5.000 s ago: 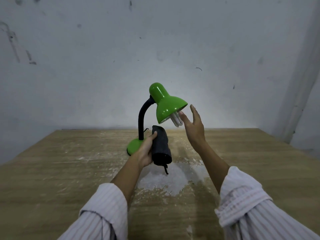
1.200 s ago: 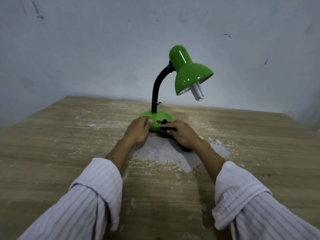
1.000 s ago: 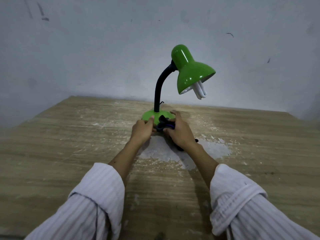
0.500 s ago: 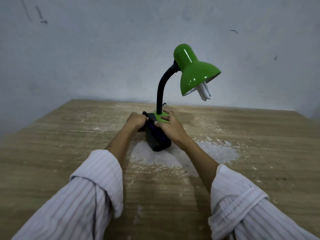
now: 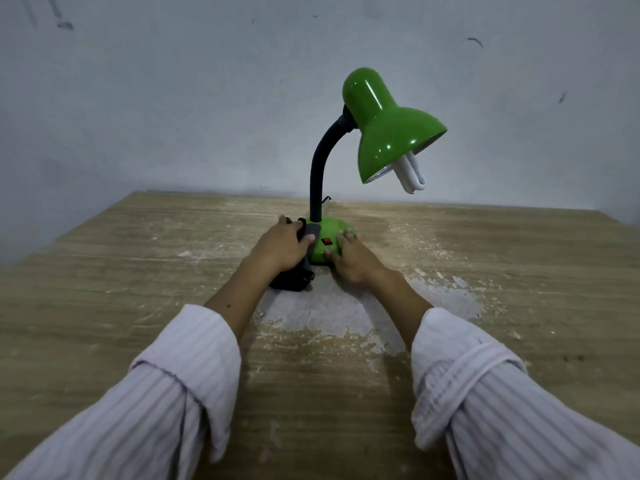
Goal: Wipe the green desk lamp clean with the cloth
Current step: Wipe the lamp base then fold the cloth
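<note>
The green desk lamp (image 5: pixel 388 133) stands upright at the far middle of the wooden table, its shade tilted right with a white bulb (image 5: pixel 410 173) sticking out. Its black neck rises from a round green base (image 5: pixel 330 233) with a red switch. My left hand (image 5: pixel 280 247) grips the dark cloth (image 5: pixel 294 277) and presses it against the base's left side. My right hand (image 5: pixel 349 258) rests with spread fingers on the base's right front edge.
The wooden table (image 5: pixel 138 306) is worn, with a pale scraped patch (image 5: pixel 329 313) just in front of the lamp. A grey wall (image 5: pixel 173 98) rises right behind the table's far edge. A thin black cord (image 5: pixel 325 199) shows behind the lamp's neck.
The cloth has passed from my right hand to my left and shifted to the base's left side. My right hand has slid to the base's right front edge, uncovering the red switch.
</note>
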